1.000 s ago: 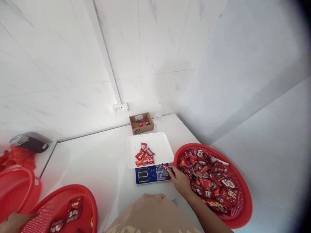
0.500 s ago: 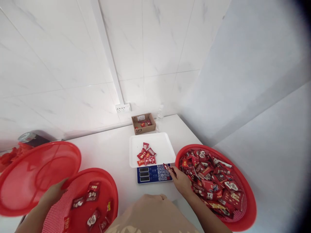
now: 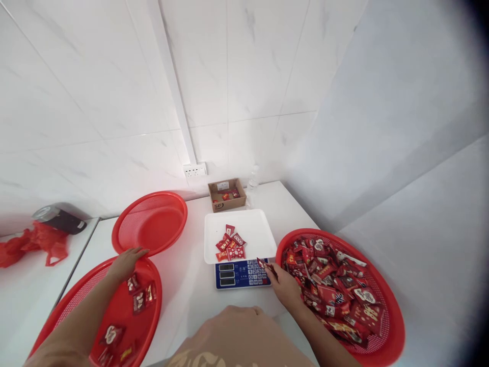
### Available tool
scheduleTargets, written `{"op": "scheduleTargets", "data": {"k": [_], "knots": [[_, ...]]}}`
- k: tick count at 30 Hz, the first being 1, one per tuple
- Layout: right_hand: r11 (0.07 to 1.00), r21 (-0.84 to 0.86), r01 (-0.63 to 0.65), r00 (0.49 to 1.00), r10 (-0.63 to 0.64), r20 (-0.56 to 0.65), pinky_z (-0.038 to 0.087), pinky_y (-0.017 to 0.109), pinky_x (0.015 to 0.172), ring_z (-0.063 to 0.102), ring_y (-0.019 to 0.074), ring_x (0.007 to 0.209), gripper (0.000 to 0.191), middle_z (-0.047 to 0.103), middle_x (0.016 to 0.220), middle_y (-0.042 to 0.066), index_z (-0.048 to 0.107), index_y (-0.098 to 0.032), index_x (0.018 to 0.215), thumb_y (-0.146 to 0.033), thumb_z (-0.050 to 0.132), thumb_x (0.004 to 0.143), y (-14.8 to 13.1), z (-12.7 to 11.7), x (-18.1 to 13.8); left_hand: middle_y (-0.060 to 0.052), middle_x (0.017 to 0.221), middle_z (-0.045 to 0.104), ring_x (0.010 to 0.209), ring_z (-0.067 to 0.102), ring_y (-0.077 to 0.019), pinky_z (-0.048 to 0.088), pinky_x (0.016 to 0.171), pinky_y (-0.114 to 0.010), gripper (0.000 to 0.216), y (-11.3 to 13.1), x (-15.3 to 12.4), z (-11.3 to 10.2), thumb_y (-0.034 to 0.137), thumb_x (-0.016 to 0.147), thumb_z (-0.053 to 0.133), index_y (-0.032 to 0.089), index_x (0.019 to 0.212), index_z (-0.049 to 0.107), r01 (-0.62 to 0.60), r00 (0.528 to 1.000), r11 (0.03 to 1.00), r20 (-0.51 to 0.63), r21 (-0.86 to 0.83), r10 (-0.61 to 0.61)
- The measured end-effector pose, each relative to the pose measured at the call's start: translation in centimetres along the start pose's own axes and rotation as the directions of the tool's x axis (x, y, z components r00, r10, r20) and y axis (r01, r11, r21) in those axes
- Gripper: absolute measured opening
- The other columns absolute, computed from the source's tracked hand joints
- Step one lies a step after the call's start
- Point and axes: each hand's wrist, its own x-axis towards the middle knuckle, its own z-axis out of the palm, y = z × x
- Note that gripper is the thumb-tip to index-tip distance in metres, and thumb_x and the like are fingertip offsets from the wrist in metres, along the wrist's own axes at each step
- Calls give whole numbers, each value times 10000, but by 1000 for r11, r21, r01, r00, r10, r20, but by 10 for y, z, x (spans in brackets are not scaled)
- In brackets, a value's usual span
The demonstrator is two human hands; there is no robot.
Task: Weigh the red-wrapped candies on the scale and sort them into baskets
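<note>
My left hand (image 3: 128, 262) is at the near rim of an empty red plastic basket (image 3: 151, 227), its fingers closed over that rim. Under my left arm lies a second red basket (image 3: 155, 306) with several wrapped candies (image 3: 139, 300) in it. My right hand (image 3: 284, 285) pinches a small dark red wrapped candy (image 3: 263, 263) over the keypad of a blue scale (image 3: 240, 280). On the scale's white tray (image 3: 260, 229) rests a small heap of red candies (image 3: 232, 247). To the right of that hand stands a red basket (image 3: 397, 318) full of red packets.
A cardboard box (image 3: 228, 204) with a few red packets sits behind the scale, beside a clear bottle (image 3: 252, 181). A red plastic bag (image 3: 49, 242) and a black cylinder-shaped object (image 3: 63, 218) lie at the left. A wall socket (image 3: 194, 169) is above the table's back edge.
My left hand has carried the empty basket rightward and back toward the wall. The candy basket beneath has shifted left and nearer me. My right hand stays put with its candy.
</note>
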Motion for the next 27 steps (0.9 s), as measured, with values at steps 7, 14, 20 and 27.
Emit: {"op": "scheduleTargets", "data": {"k": [7, 14, 20, 27], "knots": [[994, -101, -35, 999, 34, -12, 411, 247, 692, 653, 194, 893, 357, 702, 991, 49, 591, -233, 1040, -406, 306, 914, -3, 0, 0, -100, 1305, 559, 1222, 489, -257, 371, 1011, -389, 524, 53, 19, 23, 305, 810, 364, 144, 1291, 496, -21, 999, 976, 21, -217, 26], [992, -117, -36, 999, 35, -12, 409, 264, 682, 651, 209, 888, 381, 701, 988, 57, 588, -222, 1057, -412, 291, 915, -5, 0, -1, -120, 1309, 550, 1198, 513, -241, 400, 977, -353, 480, 109, 34, 37, 276, 880, 311, 131, 1314, 456, -45, 999, 947, -41, -320, 33], [994, -102, -31, 999, 28, -28, 415, 258, 680, 654, 201, 876, 381, 705, 966, 56, 602, -219, 1047, -412, 304, 908, -7, 0, -2, -130, 1408, 438, 1294, 400, -246, 350, 1027, -385, 504, 156, 47, 51, 342, 910, 309, 152, 1373, 367, -112, 989, 938, -127, -329, 73], [994, -101, -36, 999, 32, -40, 414, 249, 689, 652, 193, 881, 375, 703, 988, 57, 607, -218, 1039, -409, 314, 906, -4, 3, 0, -110, 1529, 200, 1401, 139, -312, 195, 1097, -506, 710, 248, 41, 73, 590, 826, 424, 258, 1433, 263, -470, 882, 871, -113, -142, 457]]}}
